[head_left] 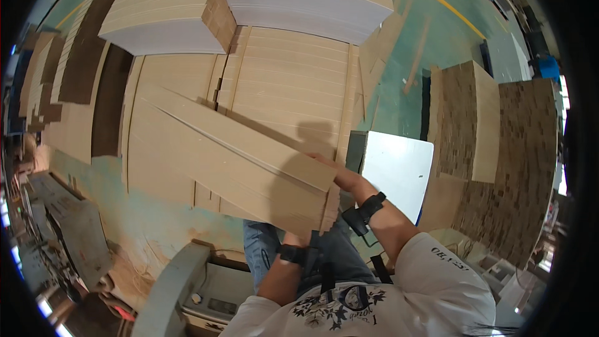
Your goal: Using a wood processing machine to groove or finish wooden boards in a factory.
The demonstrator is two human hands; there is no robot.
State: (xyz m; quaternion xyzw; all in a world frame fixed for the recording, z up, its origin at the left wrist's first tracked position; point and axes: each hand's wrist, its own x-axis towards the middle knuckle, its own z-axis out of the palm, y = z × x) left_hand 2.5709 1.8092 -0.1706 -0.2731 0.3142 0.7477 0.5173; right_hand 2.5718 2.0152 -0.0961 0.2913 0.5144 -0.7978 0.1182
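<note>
I hold a thick bundle of flat tan cardboard sheets [231, 162] tilted across the middle of the view, its far end toward the upper left. My right hand [334, 171] grips the bundle's near end from the top edge. Only a little of my left hand [297, 238] shows, under the bundle's lower near corner, supporting it from below. Both wrists wear black straps. Below the bundle lie large stacks of the same cardboard [287, 87].
Two tall stacks with white sides [299, 6] [162, 34] stand at the top. Brown corrugated stacks [474, 118] [530, 150] rise on the right beside a white board [399, 168]. A grey machine [181, 287] sits at lower left on the green floor [156, 224].
</note>
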